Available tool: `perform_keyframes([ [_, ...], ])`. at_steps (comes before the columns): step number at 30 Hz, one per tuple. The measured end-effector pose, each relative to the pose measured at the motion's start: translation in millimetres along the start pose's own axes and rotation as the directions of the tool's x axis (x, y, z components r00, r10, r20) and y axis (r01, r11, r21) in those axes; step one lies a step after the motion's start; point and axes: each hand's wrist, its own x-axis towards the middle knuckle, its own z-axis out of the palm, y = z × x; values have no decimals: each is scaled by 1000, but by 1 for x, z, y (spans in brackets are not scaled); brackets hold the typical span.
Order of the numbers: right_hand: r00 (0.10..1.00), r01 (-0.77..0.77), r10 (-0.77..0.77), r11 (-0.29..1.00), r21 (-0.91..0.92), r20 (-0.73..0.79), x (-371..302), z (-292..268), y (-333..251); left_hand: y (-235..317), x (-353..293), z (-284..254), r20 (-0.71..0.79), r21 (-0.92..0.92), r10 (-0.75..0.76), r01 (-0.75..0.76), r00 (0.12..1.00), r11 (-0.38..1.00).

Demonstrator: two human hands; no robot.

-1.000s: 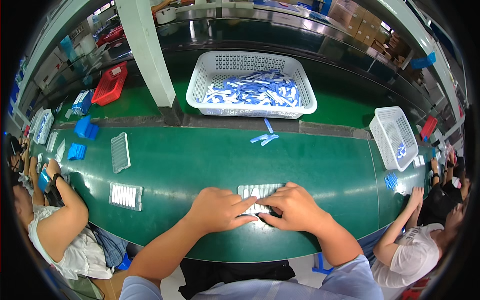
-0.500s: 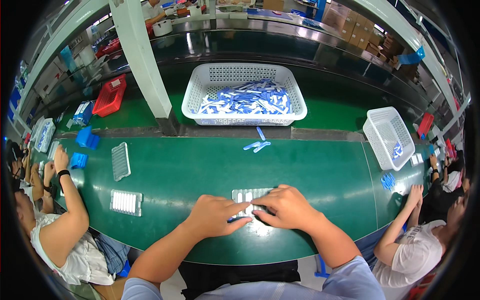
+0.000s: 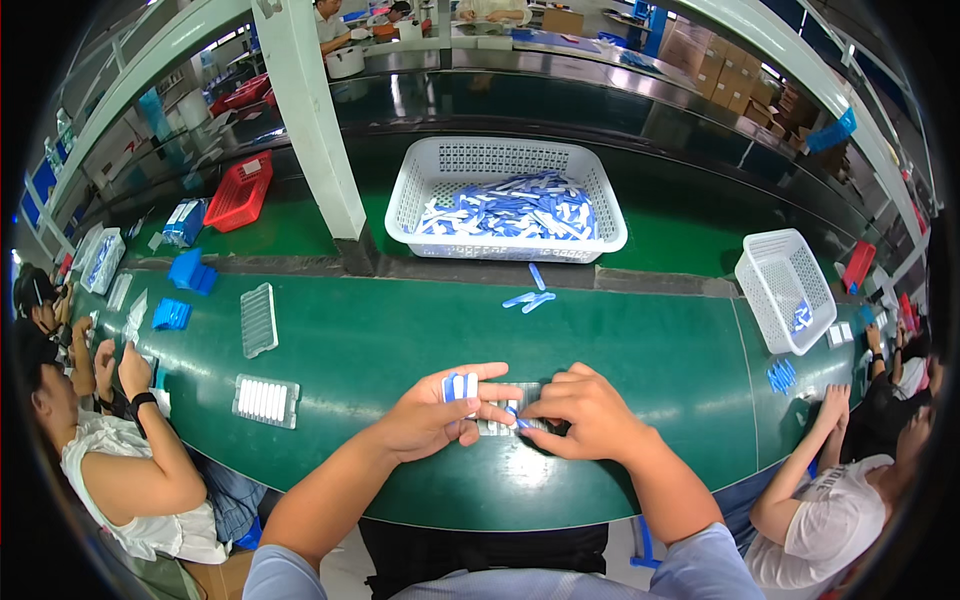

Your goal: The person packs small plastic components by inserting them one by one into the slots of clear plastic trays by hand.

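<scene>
Beyond a clear tray [image 3: 503,412] on the green belt [image 3: 620,350], a white basket [image 3: 505,200] held a heap of blue-and-white packets. The left hand [image 3: 430,420] pinched two packets [image 3: 460,386] just above the tray; the right hand [image 3: 585,415] pressed on it, hiding most of its slots.

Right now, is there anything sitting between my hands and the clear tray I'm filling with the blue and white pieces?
Nothing visible. Both the left hand and right hand already rest on the clear tray, with small blue and white pieces pinched in the left fingers. The green belt around them is bare.
</scene>
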Motion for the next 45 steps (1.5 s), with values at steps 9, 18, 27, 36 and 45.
perform_keyframes([
  [9,988,-1,39,970,-244,151,-6,4,-10,4,4,-17,-154,131,100,-80,983,988],
  [18,926,-107,126,992,72,-355,0,3,-10,-6,3,-8,-179,663,327,-132,928,737],
  [27,896,-270,251,963,1,-367,2,17,-14,-6,0,-10,282,952,412,-199,866,-232],
  [36,976,148,-198,905,-399,-88,5,36,-30,-4,4,-15,-107,868,418,-120,902,482],
  [45,1000,6,-4,971,-237,6,6,24,-20,12,-1,-25,-6,-167,19,-20,1000,986],
])
